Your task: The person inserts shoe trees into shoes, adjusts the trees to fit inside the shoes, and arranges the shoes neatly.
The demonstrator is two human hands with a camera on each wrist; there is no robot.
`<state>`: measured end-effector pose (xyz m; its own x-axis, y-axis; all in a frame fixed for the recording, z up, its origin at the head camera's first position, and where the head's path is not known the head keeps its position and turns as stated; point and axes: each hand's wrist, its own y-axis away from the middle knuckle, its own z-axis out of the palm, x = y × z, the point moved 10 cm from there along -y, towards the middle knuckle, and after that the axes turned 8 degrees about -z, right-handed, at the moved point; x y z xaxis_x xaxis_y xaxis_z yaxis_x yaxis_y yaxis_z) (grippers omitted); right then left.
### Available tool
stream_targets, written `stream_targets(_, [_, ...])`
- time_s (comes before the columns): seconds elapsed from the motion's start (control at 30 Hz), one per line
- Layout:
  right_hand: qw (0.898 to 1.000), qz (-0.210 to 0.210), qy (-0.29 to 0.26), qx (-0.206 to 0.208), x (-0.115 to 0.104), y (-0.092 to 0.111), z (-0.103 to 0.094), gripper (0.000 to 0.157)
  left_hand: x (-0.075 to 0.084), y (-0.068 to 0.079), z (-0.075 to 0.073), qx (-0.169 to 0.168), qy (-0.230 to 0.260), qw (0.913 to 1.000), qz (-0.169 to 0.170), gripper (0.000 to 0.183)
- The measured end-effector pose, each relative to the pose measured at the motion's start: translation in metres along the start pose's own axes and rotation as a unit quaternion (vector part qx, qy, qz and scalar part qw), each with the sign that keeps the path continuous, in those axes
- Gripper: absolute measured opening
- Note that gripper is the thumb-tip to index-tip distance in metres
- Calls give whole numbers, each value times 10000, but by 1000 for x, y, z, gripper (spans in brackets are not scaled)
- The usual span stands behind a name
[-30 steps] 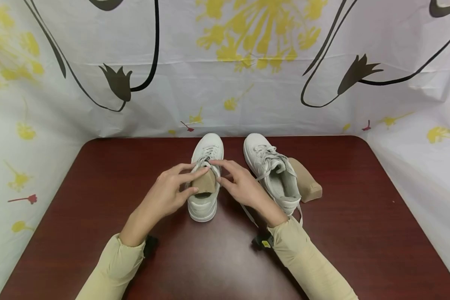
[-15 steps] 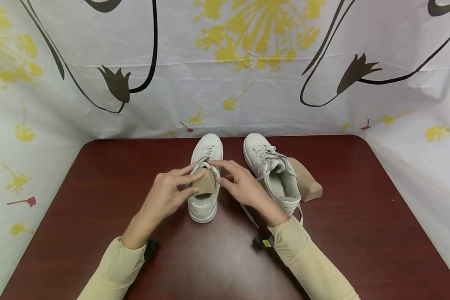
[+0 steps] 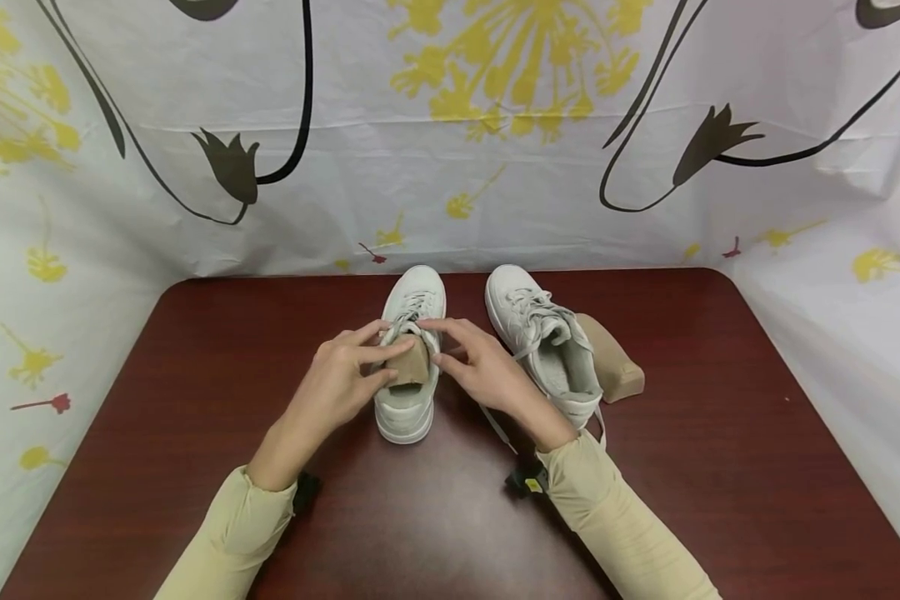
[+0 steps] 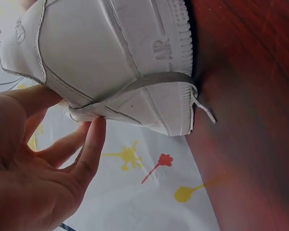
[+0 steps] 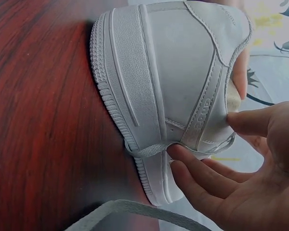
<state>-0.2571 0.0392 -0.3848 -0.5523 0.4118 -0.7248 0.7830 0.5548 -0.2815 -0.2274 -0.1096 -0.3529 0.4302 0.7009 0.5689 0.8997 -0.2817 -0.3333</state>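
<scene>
A white sneaker (image 3: 414,287) stands on the table with its toe pointing away. In its opening sits a brown molded shoe insert (image 3: 411,367). My left hand (image 3: 328,379) pinches the insert between index finger and thumb, its other fingers reaching toward the laces. From the right side, my right hand (image 3: 487,373) grips the sneaker's upper. In the right wrist view, the thumb lies at the collar of the sneaker (image 5: 183,53) and the fingers touch its side by a lace. The left wrist view shows the left fingertips along the sneaker's (image 4: 86,43) collar edge.
Just to the right stands a second white sneaker (image 3: 506,292), its laces loose and its opening showing. Another brown insert (image 3: 613,367) lies against its right side. The dark red table (image 3: 270,317) backs onto a white patterned sheet (image 3: 457,167).
My left index finger has slid slightly back along the insert, toward me. The right hand and both sneakers stay in place.
</scene>
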Motion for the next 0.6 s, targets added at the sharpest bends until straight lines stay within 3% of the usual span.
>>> stream_targets(0.6, [9999,-135,-15,78,-2,-1,-1,46,3,-4,-1,193,70,9998,19,45])
